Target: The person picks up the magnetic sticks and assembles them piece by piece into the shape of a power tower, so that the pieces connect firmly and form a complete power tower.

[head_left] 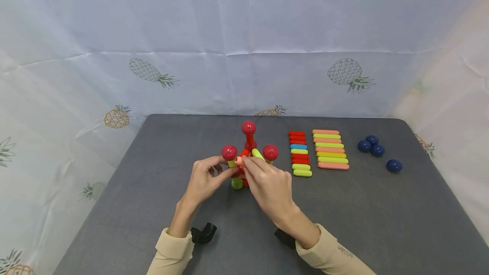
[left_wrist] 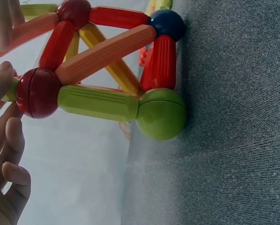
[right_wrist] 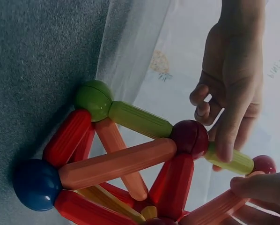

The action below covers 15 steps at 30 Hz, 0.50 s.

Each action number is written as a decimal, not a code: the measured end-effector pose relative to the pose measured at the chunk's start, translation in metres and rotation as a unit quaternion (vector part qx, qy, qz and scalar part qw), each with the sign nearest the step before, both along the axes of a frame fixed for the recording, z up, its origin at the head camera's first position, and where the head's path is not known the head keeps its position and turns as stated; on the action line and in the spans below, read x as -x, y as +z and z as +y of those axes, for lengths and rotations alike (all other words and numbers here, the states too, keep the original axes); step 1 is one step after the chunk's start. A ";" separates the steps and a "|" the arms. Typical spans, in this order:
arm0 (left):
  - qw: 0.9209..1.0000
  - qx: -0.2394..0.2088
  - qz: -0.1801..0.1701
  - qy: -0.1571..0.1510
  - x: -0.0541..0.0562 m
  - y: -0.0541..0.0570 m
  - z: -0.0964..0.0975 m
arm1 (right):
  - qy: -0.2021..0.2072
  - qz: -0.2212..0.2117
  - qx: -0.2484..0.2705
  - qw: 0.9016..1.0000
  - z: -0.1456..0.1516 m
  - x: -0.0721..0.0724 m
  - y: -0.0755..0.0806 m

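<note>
A structure of coloured rods and balls stands on the dark table between the hands. Red balls [head_left: 248, 127] top its upright parts; a green ball [left_wrist: 162, 114] and a blue ball [right_wrist: 37, 185] rest on the table at its base. My left hand [head_left: 203, 180] pinches a short yellow-green rod [right_wrist: 240, 161] that rises from a red ball [right_wrist: 190, 137]. From the other side, my right hand [head_left: 271, 186] pinches a salmon rod [left_wrist: 32, 33], which slants across the structure; its end is near the upper red ball [right_wrist: 264, 164]. Fingers partly hide the joints.
Right of the structure, short rods [head_left: 299, 147] in red, yellow-green and blue lie in a column. Longer salmon and yellow-green rods [head_left: 330, 145] form a second column. Several dark blue balls [head_left: 372, 140] sit farther right. A pineapple-print cloth [head_left: 237, 79] hangs behind the table.
</note>
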<state>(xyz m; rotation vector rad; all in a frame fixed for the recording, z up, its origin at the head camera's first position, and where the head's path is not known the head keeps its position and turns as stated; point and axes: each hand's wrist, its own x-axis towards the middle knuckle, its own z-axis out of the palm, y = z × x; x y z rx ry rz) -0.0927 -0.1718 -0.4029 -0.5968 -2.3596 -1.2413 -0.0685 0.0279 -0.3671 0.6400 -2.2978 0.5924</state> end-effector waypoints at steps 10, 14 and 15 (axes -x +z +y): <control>1.000 -0.003 0.014 -0.011 0.001 -0.002 0.000 | -0.016 0.001 -0.025 1.000 -0.004 0.002 0.003; 1.000 0.000 0.006 -0.014 0.001 0.000 0.000 | 0.020 0.011 0.016 1.000 0.006 -0.004 0.002; 1.000 0.001 0.005 -0.016 0.002 0.001 0.001 | 0.031 0.015 0.029 0.999 0.011 -0.005 0.001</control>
